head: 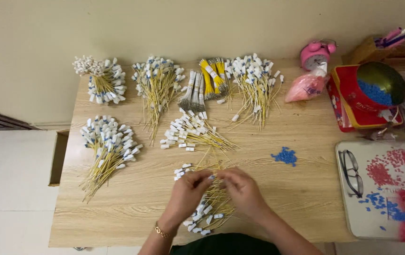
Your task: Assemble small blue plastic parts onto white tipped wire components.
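The left hand (187,192) and right hand (242,189) meet at the near edge of the surface (306,189), over a loose pile of wires (209,203). Both hands have their fingers (197,178) pinched nearly closed on the pile's top wires; just what each holds is too small to tell. The wires are thin and yellow with white end tags, some marked blue, lying crossed and fanned. They could tangle or slide off the near edge if pulled sideways, since they lie unbound. Just beyond lies a fanned bundle (190,132), with a small heap of blue beads (285,156) to its right. A tray (353,222) holds glasses (351,172). Farther back stand more bundles, a red tin (349,85) and a pink clock (315,53).
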